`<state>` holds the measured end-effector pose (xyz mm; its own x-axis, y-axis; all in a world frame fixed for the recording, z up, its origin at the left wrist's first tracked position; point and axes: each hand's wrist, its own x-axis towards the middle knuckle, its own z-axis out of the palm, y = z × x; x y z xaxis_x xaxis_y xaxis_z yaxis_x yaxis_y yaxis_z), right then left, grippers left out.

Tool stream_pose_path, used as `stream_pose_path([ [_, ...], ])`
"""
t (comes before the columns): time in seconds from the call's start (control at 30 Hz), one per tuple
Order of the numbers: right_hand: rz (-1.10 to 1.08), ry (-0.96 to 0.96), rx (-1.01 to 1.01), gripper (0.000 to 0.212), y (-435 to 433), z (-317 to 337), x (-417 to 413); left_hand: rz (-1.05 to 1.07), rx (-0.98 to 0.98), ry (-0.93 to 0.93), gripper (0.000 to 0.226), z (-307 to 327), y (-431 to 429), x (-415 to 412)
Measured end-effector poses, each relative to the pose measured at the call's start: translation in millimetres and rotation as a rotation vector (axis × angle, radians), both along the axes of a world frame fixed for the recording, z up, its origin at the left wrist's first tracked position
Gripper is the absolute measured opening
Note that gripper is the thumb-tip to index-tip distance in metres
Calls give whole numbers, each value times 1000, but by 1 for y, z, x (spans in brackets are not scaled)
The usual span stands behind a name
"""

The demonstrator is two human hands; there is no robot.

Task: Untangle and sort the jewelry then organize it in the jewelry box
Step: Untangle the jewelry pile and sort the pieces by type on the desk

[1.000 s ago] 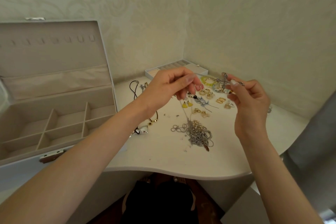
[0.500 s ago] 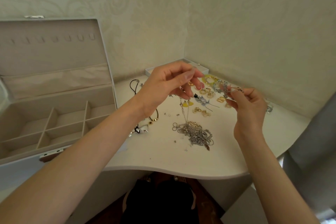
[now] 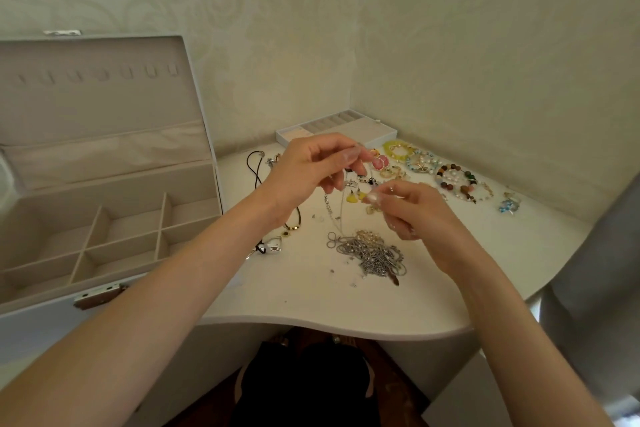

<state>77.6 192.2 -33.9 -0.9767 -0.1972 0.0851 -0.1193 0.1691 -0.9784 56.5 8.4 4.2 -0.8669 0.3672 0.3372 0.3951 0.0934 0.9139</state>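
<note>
My left hand [image 3: 311,168] is raised over the table and pinches a thin silver chain [image 3: 341,211] that hangs down into the tangled pile of silver chains and pearls [image 3: 369,251]. My right hand [image 3: 412,213] is just right of it, lower, pinching the same chain's other strand between thumb and fingertips. The open white jewelry box [image 3: 104,236] stands at the left with its divided compartments bare and its lid upright.
Beaded bracelets [image 3: 453,178] and a yellow-green one [image 3: 398,151] lie at the back right, with gold earrings [image 3: 393,172] and a blue piece [image 3: 509,204]. A black cord necklace [image 3: 258,170] lies by the box. A white tray insert [image 3: 336,132] sits in the corner.
My right hand has come down and leftward toward my left hand, uncovering the bracelets behind it. The left hand stays raised with the chain.
</note>
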Motion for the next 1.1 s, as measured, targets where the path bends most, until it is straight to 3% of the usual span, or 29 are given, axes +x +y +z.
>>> stream_pose_path([
  [0.17,-53,20,73,21,-1,-4,-3,4,-92,62,16,0,3,1],
  [0.37,89,32,566,26,-2,-11,-10,44,-491,206,14,-2,9,0],
  [0.47,77,47,697,23,-6,-12,-10,94,-667,320,12,-3,7,-3],
  [0.63,17,76,633,12,2,-9,-10,88,-972,399,13,3,-3,-8],
  [0.8,-24,72,474,11,15,-7,-11,61,-1141,435,20,0,-6,-11],
  [1.1,-19,37,413,8,27,-4,-8,133,-1207,490,15,-6,-7,-17],
])
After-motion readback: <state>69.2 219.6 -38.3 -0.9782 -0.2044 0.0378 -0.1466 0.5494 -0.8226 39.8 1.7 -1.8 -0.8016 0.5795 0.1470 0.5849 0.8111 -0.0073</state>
